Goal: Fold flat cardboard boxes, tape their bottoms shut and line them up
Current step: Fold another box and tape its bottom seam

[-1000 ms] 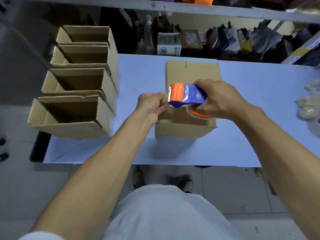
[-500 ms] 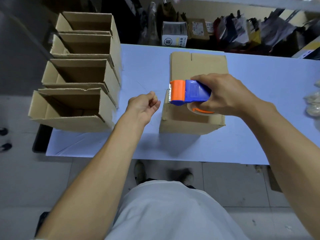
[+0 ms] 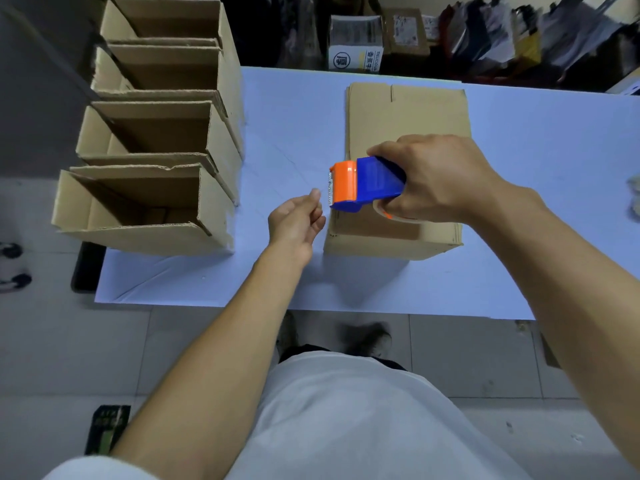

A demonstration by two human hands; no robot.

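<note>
My right hand [image 3: 440,178] grips a blue and orange tape dispenser [image 3: 367,185] and holds it just over the near left part of a cardboard box [image 3: 394,245] in the middle of the table. The box's brown top face [image 3: 408,116] stretches toward the far edge. My left hand [image 3: 298,223] hovers beside the dispenser's toothed blade, thumb and forefinger pinched together; I see no tape between them. Several folded boxes [image 3: 149,209] stand open side up in a row along the table's left side.
The pale blue table [image 3: 519,244] has bare surface to the right of the box. Behind it a shelf holds a white carton [image 3: 355,43], parcels and bags. Something pale [image 3: 635,199] lies at the right edge. Shoes [image 3: 14,265] sit on the floor at left.
My left hand left the dispenser's blade, swung down and left, and is now back close to the blade. The dispenser has shifted slightly toward the box's near left corner.
</note>
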